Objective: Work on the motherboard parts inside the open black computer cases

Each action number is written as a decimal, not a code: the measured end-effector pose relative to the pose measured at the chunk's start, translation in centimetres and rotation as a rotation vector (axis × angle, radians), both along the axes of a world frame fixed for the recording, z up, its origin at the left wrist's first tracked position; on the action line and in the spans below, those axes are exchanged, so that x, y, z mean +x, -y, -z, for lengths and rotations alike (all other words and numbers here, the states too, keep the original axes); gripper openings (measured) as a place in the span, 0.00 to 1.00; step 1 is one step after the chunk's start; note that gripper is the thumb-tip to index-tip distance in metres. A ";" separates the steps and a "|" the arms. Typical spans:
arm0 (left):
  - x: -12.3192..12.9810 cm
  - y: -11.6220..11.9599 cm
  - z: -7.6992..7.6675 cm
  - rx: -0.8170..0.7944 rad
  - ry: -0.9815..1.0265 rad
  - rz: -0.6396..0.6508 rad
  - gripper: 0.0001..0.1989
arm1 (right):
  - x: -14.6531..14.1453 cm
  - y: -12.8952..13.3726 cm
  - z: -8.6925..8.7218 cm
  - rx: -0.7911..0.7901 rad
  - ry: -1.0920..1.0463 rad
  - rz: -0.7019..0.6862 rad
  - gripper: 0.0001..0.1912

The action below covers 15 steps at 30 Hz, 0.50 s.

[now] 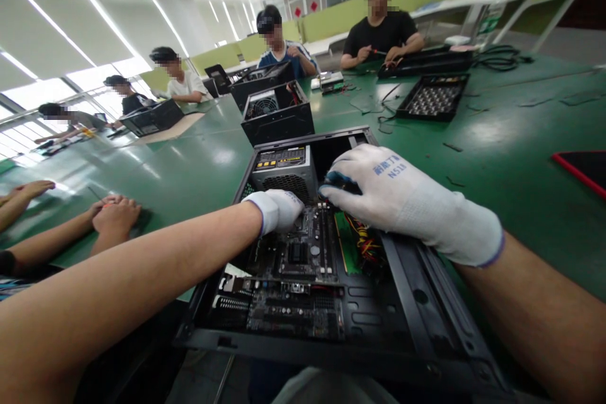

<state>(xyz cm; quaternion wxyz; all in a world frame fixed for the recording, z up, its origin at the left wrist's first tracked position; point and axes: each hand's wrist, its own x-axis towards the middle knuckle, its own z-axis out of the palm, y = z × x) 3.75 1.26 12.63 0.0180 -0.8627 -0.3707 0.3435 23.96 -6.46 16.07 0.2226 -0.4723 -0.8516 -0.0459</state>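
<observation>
An open black computer case (421, 290) lies at the table's near edge, with a motherboard (299, 252) inside and a power supply (284, 167) at its far left. My left hand (283, 209), in a white glove, is over the board's upper part, just below the power supply; its fingertips are hidden. In a white glove with bluish fingertips, my right hand (374, 186) is curled at the power supply's right side, thumb and fingers round something dark that I cannot make out. Below it are a green memory stick (348, 243) and coloured cables (367, 243).
Beyond the case stands another open case (279, 120). A black tray (433, 98) and loose cables (502, 57) lie farther right on the green table (511, 126). Another person's hands (116, 211) rest at the left. Several people sit around the table.
</observation>
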 end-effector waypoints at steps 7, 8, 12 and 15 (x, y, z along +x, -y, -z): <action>0.1 0.1 -0.2 -0.007 0.009 0.006 0.20 | 0.1 -0.1 0.0 -0.009 0.007 -0.012 0.20; 0.1 0.1 -0.3 -0.009 0.007 0.006 0.20 | 0.1 -0.1 0.0 -0.010 0.009 -0.012 0.20; 0.2 0.3 -0.5 -0.008 0.004 0.005 0.20 | 0.1 -0.1 0.1 -0.005 0.002 -0.017 0.19; 0.3 0.3 -0.6 -0.008 0.006 -0.002 0.20 | 0.1 -0.1 0.1 0.004 0.000 -0.020 0.19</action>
